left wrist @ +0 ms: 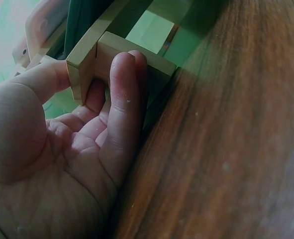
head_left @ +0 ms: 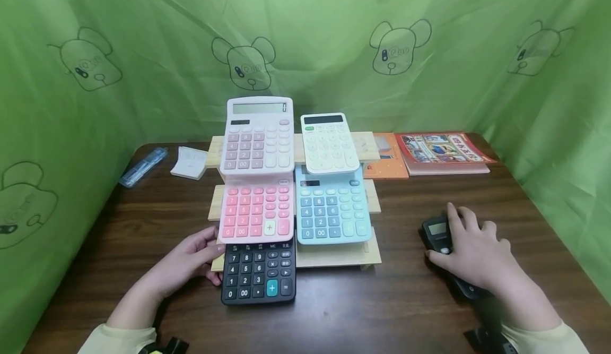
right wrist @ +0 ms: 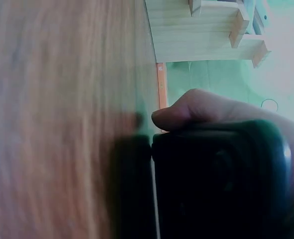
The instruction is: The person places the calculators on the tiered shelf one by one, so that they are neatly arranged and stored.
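A tiered wooden rack [head_left: 334, 257] stands mid-table with several calculators on it. On its left column are a white calculator [head_left: 260, 136], a pink calculator [head_left: 256, 210] and, lowest, a black calculator [head_left: 259, 274]. To their right sit a small white calculator [head_left: 330, 143] and a light blue calculator [head_left: 333, 205]. My left hand [head_left: 193, 258] grips the rack's lower left corner, the thumb against a strip end and the fingers [left wrist: 123, 89] curled round beneath. At the right, my right hand [head_left: 477, 253] holds another black calculator [head_left: 436, 229] across its width, thumb at the left side; the palm hides part of it.
Behind the rack's right side lie an orange booklet [head_left: 389, 157] and a red book [head_left: 441, 148]. White paper [head_left: 189, 163] and a blue clear packet [head_left: 144, 167] lie at the back left. Green curtains [head_left: 324, 25] enclose the dark wooden table [head_left: 334, 311].
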A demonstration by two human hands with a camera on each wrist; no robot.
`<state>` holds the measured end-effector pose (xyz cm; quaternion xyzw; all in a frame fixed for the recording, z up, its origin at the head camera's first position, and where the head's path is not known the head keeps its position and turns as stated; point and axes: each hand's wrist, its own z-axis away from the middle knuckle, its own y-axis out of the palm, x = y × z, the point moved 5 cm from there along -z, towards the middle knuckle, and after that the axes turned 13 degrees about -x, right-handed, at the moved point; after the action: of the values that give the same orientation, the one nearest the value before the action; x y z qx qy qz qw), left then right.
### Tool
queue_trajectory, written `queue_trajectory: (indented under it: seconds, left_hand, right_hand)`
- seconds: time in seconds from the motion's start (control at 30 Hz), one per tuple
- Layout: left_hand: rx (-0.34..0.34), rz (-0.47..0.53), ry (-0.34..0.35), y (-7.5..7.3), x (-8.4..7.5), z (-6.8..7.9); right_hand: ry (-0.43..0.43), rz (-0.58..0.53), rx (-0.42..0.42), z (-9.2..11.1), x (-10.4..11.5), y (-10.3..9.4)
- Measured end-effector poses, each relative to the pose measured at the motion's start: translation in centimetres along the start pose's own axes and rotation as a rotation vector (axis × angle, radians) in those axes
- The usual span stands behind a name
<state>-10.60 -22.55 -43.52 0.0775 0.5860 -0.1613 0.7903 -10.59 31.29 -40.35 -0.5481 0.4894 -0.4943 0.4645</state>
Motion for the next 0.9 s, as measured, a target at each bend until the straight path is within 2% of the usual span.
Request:
queue_trajectory:
  seconds: [0.17,0.33,0.47,0.6,0.77,0.9]
  left_hand:
    - [-0.002,0.002,0.033,-0.2,0.0,0.6]
    - [0.005,0.008,0.03,-0.3,0.1,0.8]
    - [0.012,0.021,0.046,-0.3,0.2,0.8]
    - [0.019,0.017,0.033,-0.2,0.3,0.7]
    - [-0.008,-0.004,0.02,-0.3,0.2,0.2]
    - [0.012,0.003,0.024,-0.1,0.1,-0.2]
  right_hand:
    - [-0.014,-0.091,-0.091,-0.5,0.6,-0.2]
    - [-0.011,-0.17,-0.138,-0.6,1.3,-0.5]
    - [-0.106,-0.333,-0.176,-0.2,2.5,-0.9]
    - [-0.202,-0.479,-0.178,0.5,4.1,-1.2]
    - [-0.255,-0.514,-0.205,1.2,6.5,-1.6]
    - [-0.299,-0.502,-0.23,2.1,8.6,-2.0]
